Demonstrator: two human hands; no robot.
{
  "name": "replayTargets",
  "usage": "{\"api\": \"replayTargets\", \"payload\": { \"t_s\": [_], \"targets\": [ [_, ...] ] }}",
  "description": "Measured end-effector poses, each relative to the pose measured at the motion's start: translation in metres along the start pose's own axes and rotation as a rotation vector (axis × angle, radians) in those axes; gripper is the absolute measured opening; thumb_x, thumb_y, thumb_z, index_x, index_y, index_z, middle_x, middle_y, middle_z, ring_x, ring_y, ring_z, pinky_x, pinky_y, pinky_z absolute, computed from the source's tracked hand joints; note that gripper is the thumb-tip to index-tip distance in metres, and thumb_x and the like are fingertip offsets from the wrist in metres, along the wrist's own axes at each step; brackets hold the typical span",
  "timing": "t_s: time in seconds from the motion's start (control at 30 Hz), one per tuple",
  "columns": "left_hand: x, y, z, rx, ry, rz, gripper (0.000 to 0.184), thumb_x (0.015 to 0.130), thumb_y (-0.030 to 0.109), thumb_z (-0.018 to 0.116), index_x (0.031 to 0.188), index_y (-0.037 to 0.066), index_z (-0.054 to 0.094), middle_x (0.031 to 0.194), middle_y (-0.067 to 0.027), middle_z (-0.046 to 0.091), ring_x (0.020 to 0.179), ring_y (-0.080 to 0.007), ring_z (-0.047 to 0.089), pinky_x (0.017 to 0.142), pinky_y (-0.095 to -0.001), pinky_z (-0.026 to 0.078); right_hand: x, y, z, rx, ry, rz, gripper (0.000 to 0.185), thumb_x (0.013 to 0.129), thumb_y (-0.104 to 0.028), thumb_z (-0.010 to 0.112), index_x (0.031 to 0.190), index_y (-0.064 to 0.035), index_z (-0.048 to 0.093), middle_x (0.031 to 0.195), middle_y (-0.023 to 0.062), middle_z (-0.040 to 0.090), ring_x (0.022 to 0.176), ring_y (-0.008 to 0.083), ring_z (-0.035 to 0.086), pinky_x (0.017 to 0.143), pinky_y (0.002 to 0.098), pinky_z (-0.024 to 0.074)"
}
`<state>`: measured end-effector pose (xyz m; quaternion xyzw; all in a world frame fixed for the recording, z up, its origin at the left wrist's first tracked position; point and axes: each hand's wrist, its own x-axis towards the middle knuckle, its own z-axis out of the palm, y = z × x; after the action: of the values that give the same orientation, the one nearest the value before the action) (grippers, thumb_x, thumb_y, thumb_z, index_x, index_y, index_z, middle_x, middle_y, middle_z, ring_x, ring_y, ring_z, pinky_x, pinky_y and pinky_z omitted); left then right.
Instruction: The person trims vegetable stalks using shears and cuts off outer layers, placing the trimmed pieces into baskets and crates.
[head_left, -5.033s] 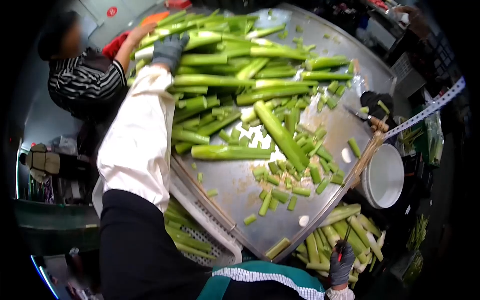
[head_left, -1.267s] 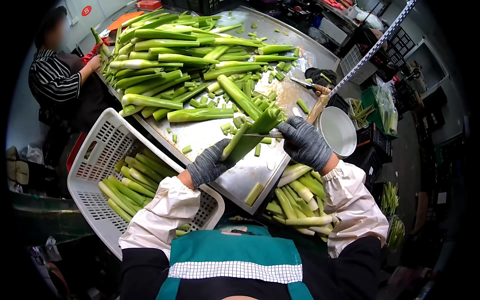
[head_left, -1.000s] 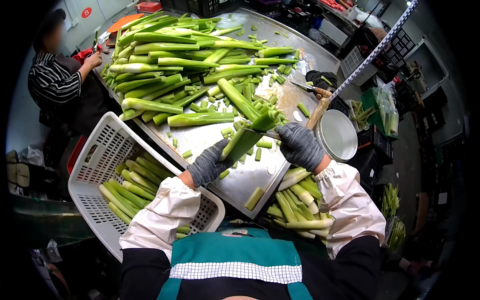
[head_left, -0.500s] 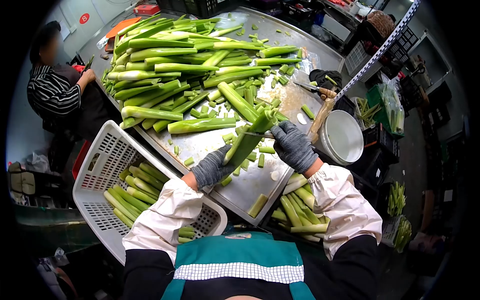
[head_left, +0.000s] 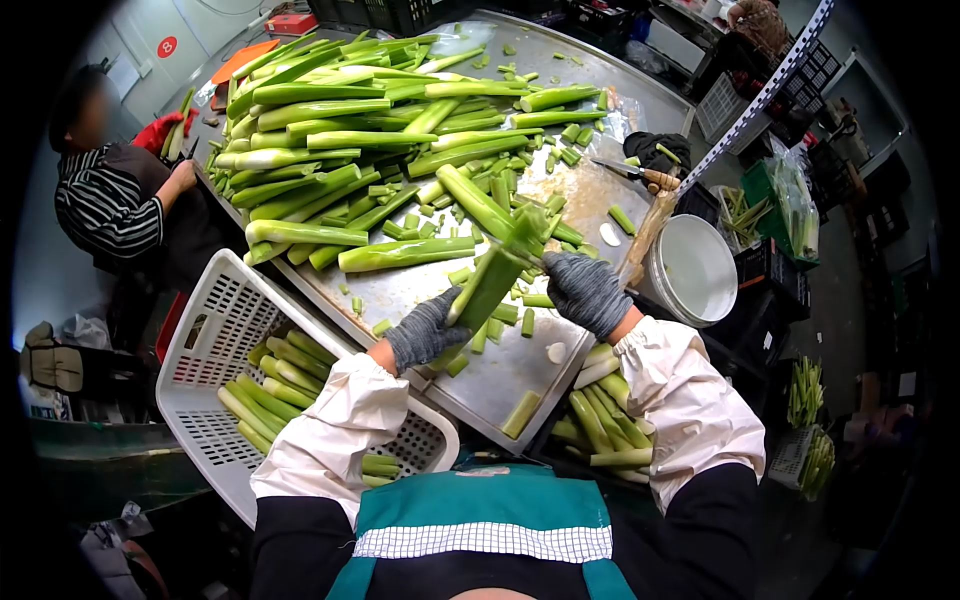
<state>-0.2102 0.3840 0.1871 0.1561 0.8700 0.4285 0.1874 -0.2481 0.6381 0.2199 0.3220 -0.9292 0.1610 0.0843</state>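
OK, clock read from mid-view, 12 at top. Wearer's teal apron (head_left: pixel 480 500) with a white gridded band sits at 6. White perforated basket (head_left: pixel 200 395) at 8, trimmed stalks (head_left: pixel 265 400) laid in it; another heap of stalks (head_left: pixel 605 420) between 4 and 5, partly behind the right sleeve. Gray-gloved left hand (head_left: pixel 425 335) at 8, closed around the lower part of one thick green stalk (head_left: pixel 485 290). That stalk is dead center, tilted, top end toward 1, held above the corner of the steel table (head_left: pixel 480 395). Gray-gloved right hand (head_left: pixel 588 293) at 3, fingers curled in tight on a knife (head_left: pixel 533 267), blade at the stalk's upper part; blurred, can't tell how deep. Chopped green pieces (head_left: pixel 621 219) scattered on the steel beyond. White bucket (head_left: pixel 692 268) at 3, just off the table edge. Wooden-handled knife (head_left: pixel 658 179) lies at 2, black cloth (head_left: pixel 655 150) right beside it. Big pile of long stalks (head_left: pixel 330 140), 10 to 12, fills the table's far-left side. Co-worker in striped top (head_left: pixel 110 210) between 9 and 10, near that pile. Orange board (head_left: pixel 243 62) past it, red "8" sign (head_left: pixel 167 47) on the wall, both toward 10-11.
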Motion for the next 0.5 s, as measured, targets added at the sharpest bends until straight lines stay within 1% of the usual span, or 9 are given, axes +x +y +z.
{"api": "replayTargets", "payload": {
  "t_s": [0.1,0.13,0.2,0.23,0.3,0.33,0.37,0.43,0.5],
  "targets": [
    [-0.001,0.022,-0.008,0.095,-0.079,-0.113,0.061,0.071,0.014,0.064,0.122,0.001,0.033,0.109,-0.0183,0.05,0.101,-0.0266,0.047,0.087,-0.0311,0.037,0.004,-0.006,-0.009,-0.012,-0.051,0.023,0.027,0.067,-0.013,0.052,0.093,-0.0055,0.05,0.071,0.0134,0.053,0.065,0.0298,0.054,0.057,0.0391,0.0437],
    [0.001,0.014,-0.006,0.096,-0.08,-0.115,0.061,0.071,0.014,0.064,0.122,0.001,0.033,0.109,-0.0183,0.05,0.101,-0.0266,0.047,0.087,-0.0311,0.037,0.006,-0.009,-0.009,0.025,0.018,0.041,0.025,0.068,-0.013,0.052,0.091,-0.0056,0.05,0.07,0.0138,0.053,0.065,0.0302,0.054,0.058,0.039,0.0439],
    [0.007,-0.006,-0.002,-0.364,-0.058,0.004,0.062,0.07,0.013,0.065,0.123,0.002,0.033,0.11,-0.0187,0.049,0.102,-0.0274,0.047,0.088,-0.0311,0.036,0.009,-0.004,-0.004,0.139,0.197,0.104,0.02,0.069,-0.013,0.051,0.087,-0.0055,0.052,0.073,0.0148,0.055,0.067,0.0316,0.054,0.06,0.0391,0.0444],
    [0.011,-0.009,-0.005,-0.353,-0.056,0.009,0.062,0.07,0.013,0.065,0.123,0.002,0.033,0.11,-0.0187,0.049,0.102,-0.0274,0.047,0.088,-0.0311,0.036,0.007,-0.003,-0.005,0.162,0.221,0.178,0.019,0.069,-0.013,0.05,0.086,-0.0044,0.053,0.074,0.0155,0.056,0.068,0.0324,0.055,0.061,0.0393,0.0444],
    [0.013,-0.015,-0.023,0.041,0.169,0.186,0.057,0.07,0.017,0.064,0.117,-0.001,0.037,0.099,-0.0233,0.053,0.091,-0.0345,0.052,0.081,-0.0366,0.041,0.002,0.0,-0.005,0.295,0.216,0.339,0.018,0.069,-0.013,0.049,0.085,-0.0032,0.053,0.074,0.017,0.056,0.068,0.0343,0.054,0.06,0.0397,0.0444],
    [0.014,0.008,-0.045,0.11,0.185,0.136,0.053,0.07,0.015,0.062,0.115,-0.001,0.039,0.098,-0.0235,0.053,0.089,-0.037,0.051,0.079,-0.0377,0.041,-0.002,-0.004,-0.008,0.291,0.169,0.42,0.018,0.07,-0.014,0.05,0.084,-0.0026,0.053,0.071,0.016,0.057,0.065,0.0316,0.056,0.059,0.0379,0.0448],
    [0.017,0.004,-0.059,0.223,0.344,0.188,0.046,0.07,0.012,0.061,0.11,-0.001,0.042,0.095,-0.0234,0.052,0.085,-0.0386,0.051,0.076,-0.0386,0.042,-0.01,-0.007,-0.01,0.286,0.121,0.5,0.019,0.07,-0.015,0.05,0.083,-0.0021,0.053,0.069,0.0149,0.057,0.061,0.029,0.057,0.057,0.0362,0.0452],
    [0.032,0.019,-0.106,0.483,0.526,0.243,0.042,0.07,0.009,0.059,0.108,0.004,0.044,0.091,-0.0214,0.053,0.082,-0.0368,0.053,0.072,-0.0393,0.043,-0.04,-0.007,0.001,0.965,0.003,0.738,0.019,0.073,-0.016,0.054,0.086,-0.001,0.052,0.066,0.0106,0.057,0.057,0.0213,0.058,0.054,0.0313,0.0467],
    [0.047,0.036,-0.156,0.626,0.644,0.038,0.041,0.068,0.004,0.058,0.106,0.01,0.044,0.091,-0.0174,0.053,0.083,-0.0339,0.054,0.069,-0.0407,0.044,-0.065,-0.033,-0.005,1.565,-0.057,0.868,0.022,0.076,-0.016,0.056,0.089,0.0007,0.051,0.067,0.0076,0.056,0.058,0.0166,0.057,0.055,0.0282,0.0481]
  ]
}}
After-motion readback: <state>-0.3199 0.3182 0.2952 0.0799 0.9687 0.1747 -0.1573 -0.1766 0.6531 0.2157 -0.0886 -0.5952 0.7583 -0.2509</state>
